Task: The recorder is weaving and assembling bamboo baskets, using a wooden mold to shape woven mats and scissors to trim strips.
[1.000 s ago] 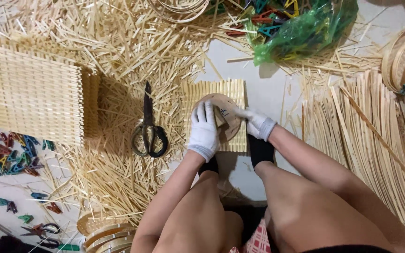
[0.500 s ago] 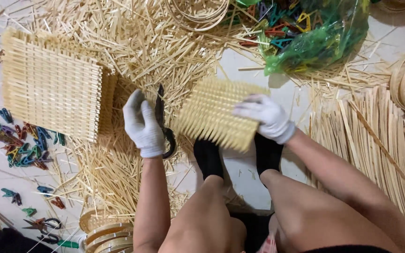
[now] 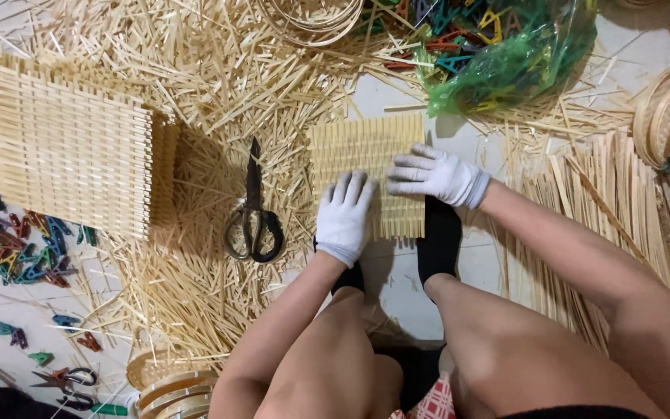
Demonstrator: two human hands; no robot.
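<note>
- Setting: a pale tiled floor (image 3: 397, 295) strewn with loose bamboo splints (image 3: 195, 101); I sit above it, knees drawn up, dark-socked feet planted at the near edge of the work.
- Work piece: a small woven bamboo mat (image 3: 354, 143) lies flat on the floor just ahead of my feet.
- Left hand (image 3: 344, 216), white-gloved: palm down, fingers spread flat on the mat's near left part; it presses and grasps nothing.
- Right hand (image 3: 434, 174), white-gloved: laid flat across the mat's right side, fingers extended toward the left, likewise clasping nothing.
- Change: half a second ago the mat was raised off the floor in my right hand while my left hand lay by the scissors (image 3: 253, 217); now it is down and both palms pin it. I judge the piece is being flattened and steadied.
- Surroundings: a larger woven panel (image 3: 63, 143) to the left, coloured clips (image 3: 17, 248) near it, a green bag of clips (image 3: 513, 58) beyond.
</note>
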